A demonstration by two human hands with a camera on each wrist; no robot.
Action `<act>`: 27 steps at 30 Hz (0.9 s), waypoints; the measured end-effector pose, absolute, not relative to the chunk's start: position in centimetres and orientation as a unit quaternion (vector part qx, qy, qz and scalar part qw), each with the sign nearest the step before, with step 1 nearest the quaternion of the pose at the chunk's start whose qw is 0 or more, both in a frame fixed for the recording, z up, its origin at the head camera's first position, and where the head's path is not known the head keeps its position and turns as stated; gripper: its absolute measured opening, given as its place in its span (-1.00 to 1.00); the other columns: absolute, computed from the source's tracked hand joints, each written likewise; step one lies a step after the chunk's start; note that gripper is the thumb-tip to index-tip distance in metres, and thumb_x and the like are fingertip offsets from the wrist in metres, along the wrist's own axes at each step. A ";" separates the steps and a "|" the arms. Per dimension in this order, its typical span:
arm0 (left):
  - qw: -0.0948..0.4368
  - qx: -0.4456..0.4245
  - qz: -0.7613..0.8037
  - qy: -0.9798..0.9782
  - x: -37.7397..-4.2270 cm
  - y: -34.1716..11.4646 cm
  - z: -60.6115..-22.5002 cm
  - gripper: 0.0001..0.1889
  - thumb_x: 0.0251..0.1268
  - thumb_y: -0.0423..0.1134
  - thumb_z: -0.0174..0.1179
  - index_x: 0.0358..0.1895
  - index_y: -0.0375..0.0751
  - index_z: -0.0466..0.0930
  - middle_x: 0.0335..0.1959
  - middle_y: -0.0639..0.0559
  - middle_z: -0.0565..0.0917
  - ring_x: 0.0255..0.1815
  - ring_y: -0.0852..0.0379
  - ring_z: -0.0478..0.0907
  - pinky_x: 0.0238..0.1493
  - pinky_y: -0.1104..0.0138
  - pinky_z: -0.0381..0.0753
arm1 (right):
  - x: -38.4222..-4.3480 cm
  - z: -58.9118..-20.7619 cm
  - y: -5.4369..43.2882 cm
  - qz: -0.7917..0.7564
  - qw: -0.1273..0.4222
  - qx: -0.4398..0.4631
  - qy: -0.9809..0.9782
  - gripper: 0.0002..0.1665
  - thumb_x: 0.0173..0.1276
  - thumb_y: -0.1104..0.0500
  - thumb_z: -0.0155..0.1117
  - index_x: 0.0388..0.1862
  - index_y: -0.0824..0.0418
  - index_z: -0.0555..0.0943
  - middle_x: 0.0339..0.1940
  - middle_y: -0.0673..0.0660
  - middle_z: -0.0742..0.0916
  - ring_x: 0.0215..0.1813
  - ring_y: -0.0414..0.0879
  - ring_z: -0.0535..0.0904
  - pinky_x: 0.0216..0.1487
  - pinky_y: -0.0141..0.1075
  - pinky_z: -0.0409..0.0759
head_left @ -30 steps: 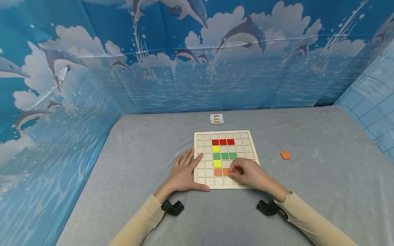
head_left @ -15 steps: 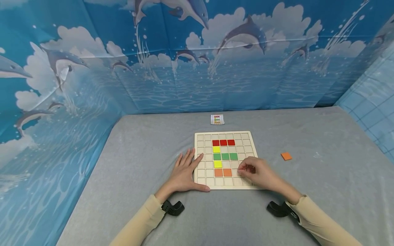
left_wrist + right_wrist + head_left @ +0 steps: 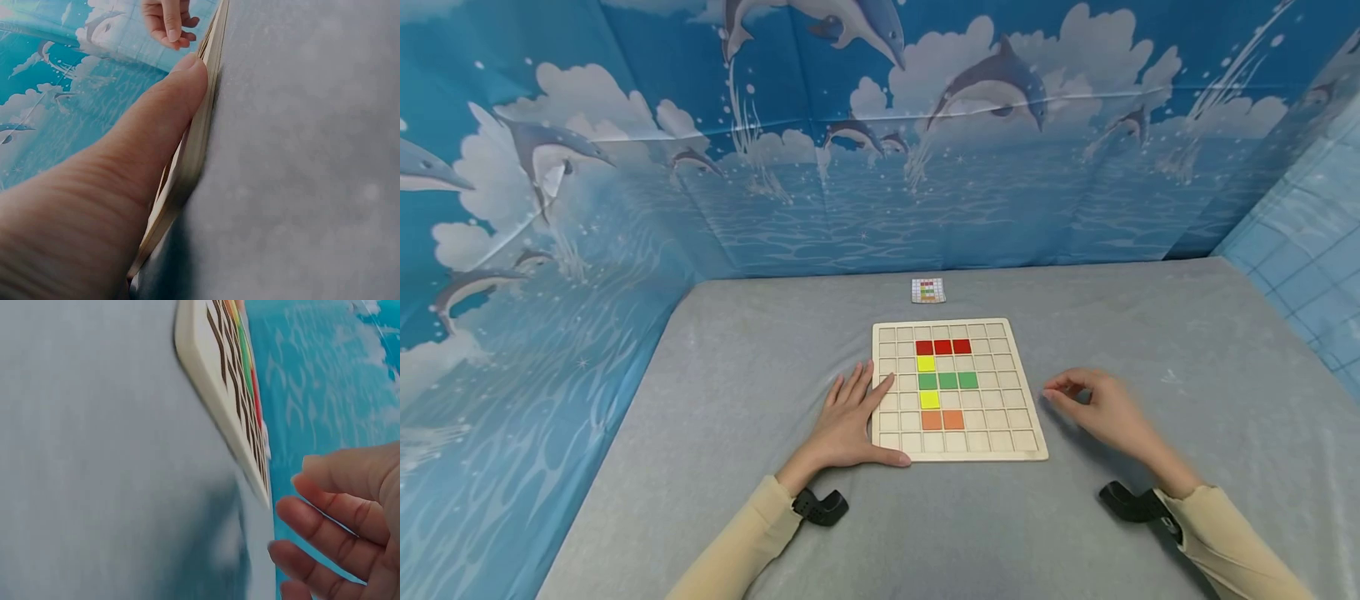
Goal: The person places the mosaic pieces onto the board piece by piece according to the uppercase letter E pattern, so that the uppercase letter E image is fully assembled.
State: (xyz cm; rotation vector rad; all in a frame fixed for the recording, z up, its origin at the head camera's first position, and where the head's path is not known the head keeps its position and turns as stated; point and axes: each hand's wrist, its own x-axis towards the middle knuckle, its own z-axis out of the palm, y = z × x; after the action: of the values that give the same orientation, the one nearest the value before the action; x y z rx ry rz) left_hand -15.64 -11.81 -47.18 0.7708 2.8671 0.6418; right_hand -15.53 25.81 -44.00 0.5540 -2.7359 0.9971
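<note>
A pale wooden grid board (image 3: pixel 1000 400) lies on the grey cloth. On it sit three red tiles (image 3: pixel 943 347), two yellow tiles (image 3: pixel 929 400), three green tiles (image 3: pixel 948 381) and two orange tiles (image 3: pixel 931 420). My left hand (image 3: pixel 850 425) rests with spread, straight fingers on the board's left side, its thumb on the near edge. Right of the board, above the cloth, is my right hand (image 3: pixel 1097 408). Its fingers are loosely bent, and the right wrist view shows nothing between thumb (image 3: pixel 344 472) and fingers. The loose orange tile is out of sight in the head view, where the right hand covers its spot.
Behind the board lies a small card (image 3: pixel 928 291) printed with a coloured grid pattern. A blue dolphin-print curtain (image 3: pixel 880 200) stands along the back and left of the grey table (image 3: pixel 760 333). Black wrist cameras (image 3: pixel 822 507) sit on both forearms.
My right hand has left the lower row of the board and moved right, over where a loose orange tile lay. The left hand stays in place.
</note>
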 end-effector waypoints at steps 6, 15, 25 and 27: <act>0.054 0.252 0.207 0.944 -15.7 -11.8 -47.2 0.24 -0.24 0.51 0.26 0.54 0.06 -0.12 0.53 -0.12 -0.24 0.51 0.00 -0.38 0.40 0.07 -0.39 | -16.0 -43.9 28.3 0.307 0.101 0.134 -0.937 -0.79 0.26 0.22 0.36 -0.19 0.33 0.69 -0.29 0.21 0.69 -0.32 0.06 0.56 -0.43 -0.17 0.46; 0.047 0.258 0.212 0.941 -15.6 -11.9 -47.2 0.23 -0.23 0.51 0.26 0.54 0.03 -0.09 0.53 -0.14 -0.23 0.51 -0.01 -0.37 0.39 0.03 -0.38 | -16.3 -44.5 29.8 0.277 0.074 0.091 -0.954 -0.53 0.20 0.14 0.41 -0.02 0.44 0.59 -0.10 0.41 0.56 -0.14 0.25 0.47 -0.25 0.12 0.41; 0.049 0.257 0.213 0.941 -15.6 -11.9 -47.3 0.24 -0.24 0.51 0.25 0.54 0.04 -0.10 0.53 -0.13 -0.24 0.51 0.00 -0.38 0.39 0.04 -0.39 | -16.9 -45.3 30.5 0.262 0.080 0.070 -0.959 -0.42 0.21 0.10 0.41 0.00 0.54 0.53 -0.15 0.47 0.57 -0.18 0.26 0.46 -0.26 0.11 0.42; 0.052 0.256 0.212 0.942 -15.6 -11.9 -47.2 0.24 -0.24 0.51 0.25 0.54 0.05 -0.11 0.53 -0.12 -0.25 0.51 0.00 -0.38 0.39 0.05 -0.39 | -17.0 -45.3 30.7 0.258 0.078 0.058 -0.961 -0.41 0.23 0.06 0.39 -0.03 0.55 0.53 -0.21 0.44 0.58 -0.22 0.22 0.47 -0.29 0.07 0.41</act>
State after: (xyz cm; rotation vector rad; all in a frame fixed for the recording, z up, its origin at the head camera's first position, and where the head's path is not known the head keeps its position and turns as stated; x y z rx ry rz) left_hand -15.59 -11.91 -47.22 0.7787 2.8649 0.6459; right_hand -16.97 30.65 -45.32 0.1744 -2.8779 0.7736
